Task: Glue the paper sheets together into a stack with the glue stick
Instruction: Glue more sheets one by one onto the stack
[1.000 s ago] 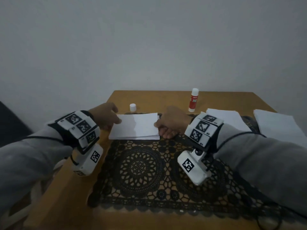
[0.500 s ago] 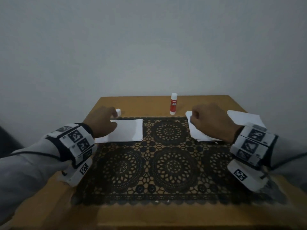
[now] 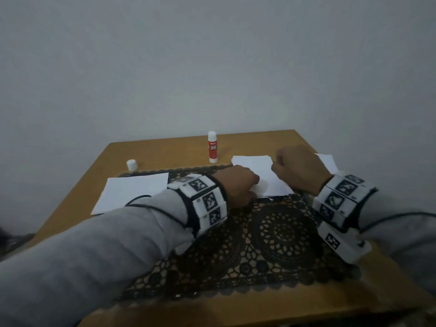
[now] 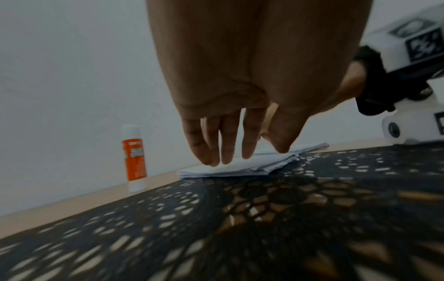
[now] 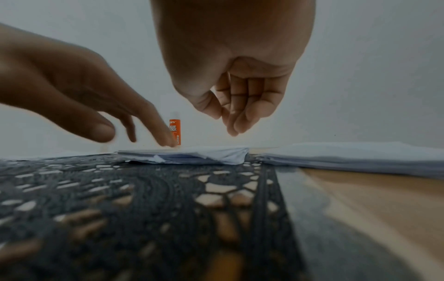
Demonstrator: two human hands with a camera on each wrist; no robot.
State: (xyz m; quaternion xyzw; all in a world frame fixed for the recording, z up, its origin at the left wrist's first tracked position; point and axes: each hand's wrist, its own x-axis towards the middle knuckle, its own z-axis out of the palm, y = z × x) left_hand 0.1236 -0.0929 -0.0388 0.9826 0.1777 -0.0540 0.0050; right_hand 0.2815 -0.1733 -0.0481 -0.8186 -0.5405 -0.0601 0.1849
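Observation:
A red-and-white glue stick [image 3: 212,147] stands uncapped at the table's far edge, and its white cap [image 3: 131,164] sits far left. The glued paper stack [image 3: 134,192] lies on the left. My left hand [image 3: 238,185] reaches across to the loose paper pile [image 3: 252,165] on the right. In the left wrist view its straight fingers [image 4: 211,159] press on that pile [image 4: 240,168]. My right hand [image 3: 299,168] hovers just above the same pile [image 5: 204,154], fingers [image 5: 236,125] loosely curled and holding nothing.
A black lace mat [image 3: 271,232] covers the middle of the wooden table [image 3: 165,149]. A second, larger paper pile [image 5: 348,155] lies at the right edge. A grey wall stands right behind the table.
My left hand has left the stack on the left and crossed to the right pile, where its fingers now press. The right hand has stayed over that pile.

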